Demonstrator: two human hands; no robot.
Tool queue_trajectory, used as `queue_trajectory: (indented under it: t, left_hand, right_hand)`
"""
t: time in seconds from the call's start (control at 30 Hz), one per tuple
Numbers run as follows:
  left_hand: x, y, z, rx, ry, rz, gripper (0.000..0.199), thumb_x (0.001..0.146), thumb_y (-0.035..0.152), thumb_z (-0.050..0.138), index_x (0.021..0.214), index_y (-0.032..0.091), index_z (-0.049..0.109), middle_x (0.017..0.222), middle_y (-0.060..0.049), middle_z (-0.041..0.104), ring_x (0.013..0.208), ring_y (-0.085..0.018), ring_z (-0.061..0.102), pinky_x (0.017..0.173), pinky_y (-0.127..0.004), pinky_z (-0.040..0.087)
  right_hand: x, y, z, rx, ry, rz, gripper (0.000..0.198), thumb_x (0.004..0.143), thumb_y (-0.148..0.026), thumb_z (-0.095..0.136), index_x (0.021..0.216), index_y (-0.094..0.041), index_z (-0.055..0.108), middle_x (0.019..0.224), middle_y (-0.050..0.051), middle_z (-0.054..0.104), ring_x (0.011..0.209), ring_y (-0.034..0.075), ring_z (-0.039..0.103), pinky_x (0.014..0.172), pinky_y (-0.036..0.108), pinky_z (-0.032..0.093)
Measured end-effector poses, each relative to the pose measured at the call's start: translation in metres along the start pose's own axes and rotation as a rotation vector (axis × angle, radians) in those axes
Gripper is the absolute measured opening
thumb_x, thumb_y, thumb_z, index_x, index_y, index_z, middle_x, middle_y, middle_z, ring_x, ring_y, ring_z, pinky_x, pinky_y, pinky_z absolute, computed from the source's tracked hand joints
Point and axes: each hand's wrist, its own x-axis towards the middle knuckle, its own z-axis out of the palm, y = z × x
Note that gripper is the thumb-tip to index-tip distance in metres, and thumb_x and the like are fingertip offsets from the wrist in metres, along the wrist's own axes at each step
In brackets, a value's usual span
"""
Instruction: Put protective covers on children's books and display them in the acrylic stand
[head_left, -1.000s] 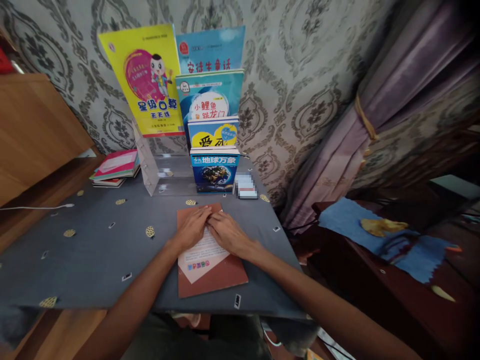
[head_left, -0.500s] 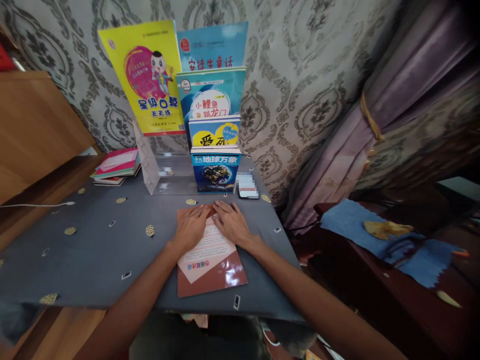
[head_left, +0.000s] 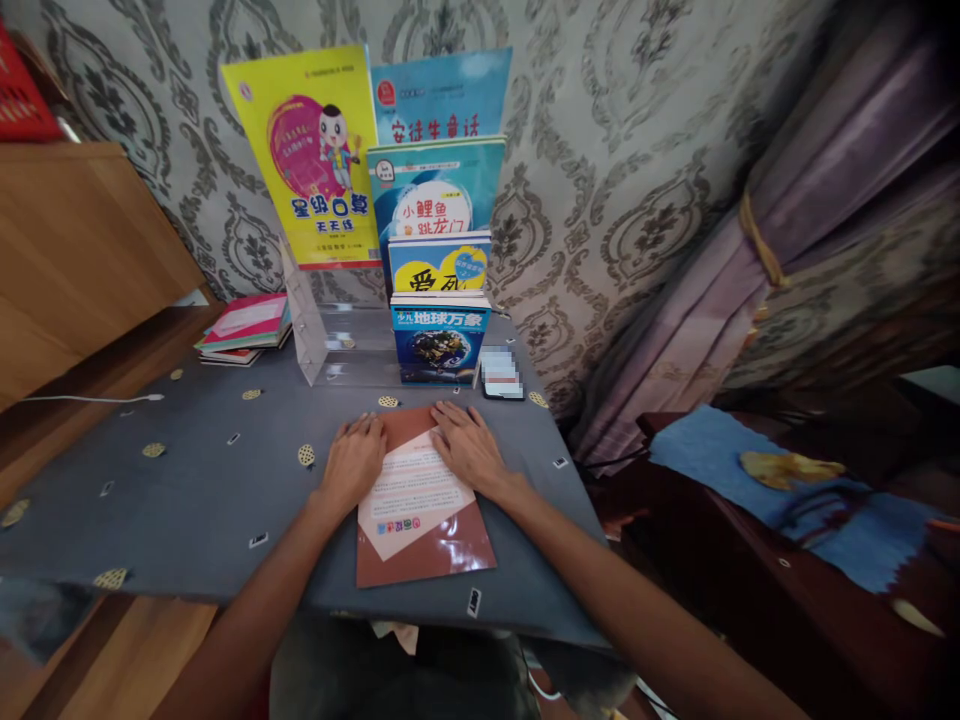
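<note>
A glossy reddish-brown book (head_left: 450,555) with a pale printed panel lies flat on the cloth-covered table, its print upside down from where I sit. At its upper left edge rests my left hand (head_left: 354,455), fingers stretched out, partly over the cloth. My right hand (head_left: 469,445) lies flat over the book's upper right part, fingers spread. Just beyond the hands stands a clear acrylic rack (head_left: 304,325). It bears a yellow workbook (head_left: 319,160) on the left and several blue-toned books on the right, with an earth-covered book (head_left: 439,345) in front.
A phone (head_left: 502,375) lies to the right of the rack. Several books (head_left: 244,322) are stacked at the back left, near a white cable (head_left: 105,399). A lilac curtain (head_left: 697,270) hangs at the right, beside a dark red surface with a blue cloth (head_left: 697,455).
My left hand has slid left from the middle of the book's top to its left edge, uncovering more of the cover. My right hand stays nearly in place. The view has shifted slightly.
</note>
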Motion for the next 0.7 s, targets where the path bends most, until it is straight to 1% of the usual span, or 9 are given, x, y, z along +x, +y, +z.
queue_trajectory:
  t: [0.1, 0.23, 0.3, 0.43, 0.57, 0.7]
  left_hand:
    - [0.001, -0.003, -0.001, -0.050, -0.003, 0.022, 0.034, 0.101, 0.019, 0.040, 0.129, 0.013, 0.060, 0.141, -0.017, 0.061, 0.133, -0.028, 0.057, 0.111, -0.046, 0.043]
    - [0.003, -0.009, 0.002, -0.137, -0.008, 0.052, 0.038, 0.102, 0.021, 0.038, 0.136, 0.017, 0.056, 0.145, -0.013, 0.058, 0.139, -0.025, 0.051, 0.115, -0.048, 0.040]
    - [0.004, -0.011, 0.004, -0.157, -0.010, 0.062, 0.039, 0.102, 0.021, 0.037, 0.136, 0.018, 0.055, 0.147, -0.011, 0.057, 0.140, -0.024, 0.050, 0.116, -0.049, 0.038]
    - [0.004, -0.012, 0.008, -0.150, 0.016, 0.073, 0.039, 0.102, 0.021, 0.035, 0.135, 0.019, 0.057, 0.148, -0.011, 0.056, 0.140, -0.024, 0.050, 0.116, -0.050, 0.038]
    - [0.004, -0.011, 0.010, -0.133, 0.043, 0.079, 0.040, 0.102, 0.020, 0.036, 0.135, 0.019, 0.058, 0.147, -0.012, 0.057, 0.138, -0.026, 0.052, 0.114, -0.051, 0.039]
    - [0.003, -0.011, 0.009, -0.132, 0.040, 0.080, 0.040, 0.102, 0.021, 0.036, 0.136, 0.020, 0.058, 0.147, -0.013, 0.057, 0.138, -0.026, 0.052, 0.114, -0.051, 0.039]
  right_hand:
    - [-0.004, -0.003, -0.006, -0.041, 0.004, 0.000, 0.047, 0.101, -0.027, 0.042, 0.142, -0.012, 0.056, 0.150, 0.014, 0.053, 0.141, 0.028, 0.046, 0.119, 0.052, 0.028]
    - [-0.010, -0.007, -0.011, -0.112, 0.026, 0.009, 0.044, 0.100, -0.029, 0.044, 0.138, -0.014, 0.060, 0.142, 0.016, 0.061, 0.132, 0.033, 0.053, 0.115, 0.059, 0.030]
    - [-0.013, -0.009, -0.010, -0.129, 0.040, 0.010, 0.043, 0.101, -0.028, 0.043, 0.137, -0.012, 0.061, 0.142, 0.017, 0.060, 0.132, 0.033, 0.053, 0.114, 0.061, 0.029]
    - [-0.016, -0.012, -0.005, -0.093, 0.058, -0.065, 0.043, 0.102, -0.025, 0.039, 0.137, -0.012, 0.060, 0.143, 0.017, 0.060, 0.138, 0.030, 0.048, 0.118, 0.056, 0.025]
    - [-0.025, -0.013, -0.003, -0.021, 0.064, -0.111, 0.040, 0.101, -0.023, 0.042, 0.135, -0.014, 0.061, 0.141, 0.016, 0.062, 0.134, 0.027, 0.052, 0.117, 0.053, 0.028]
    - [-0.040, -0.015, -0.005, 0.037, 0.078, -0.174, 0.033, 0.099, -0.022, 0.047, 0.125, -0.017, 0.067, 0.131, 0.014, 0.068, 0.127, 0.028, 0.057, 0.114, 0.050, 0.032]
